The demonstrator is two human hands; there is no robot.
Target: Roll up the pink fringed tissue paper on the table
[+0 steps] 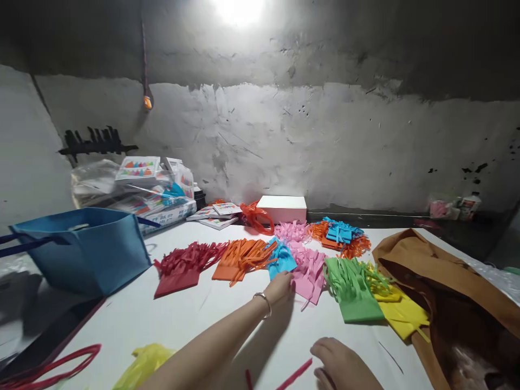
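My left hand (280, 290), with a bracelet at the wrist, reaches forward to the lower edges of a blue fringed paper bundle (282, 260) and a pink one (307, 279). Its fingers look drawn together; what lies between them is hidden. Near the front edge of the view, my right hand (345, 365) is low over the white table (182, 319), fingers curved and apart, holding nothing visible. A red fuzzy cord (294, 375) lies beside it. Dark red (179, 271) and orange (241, 260) fringed bundles lie left, green (357, 292) and yellow (404, 311) ones right.
A blue bag (85, 254) stands at the left, before plastic-wrapped packs (154, 189). At the back are a pink and white box (282, 208), a red plastic bag (258, 216) and more orange and blue fringe (343, 233). A brown bag (442, 276) slumps at the right; yellow plastic (144, 363) lies in front.
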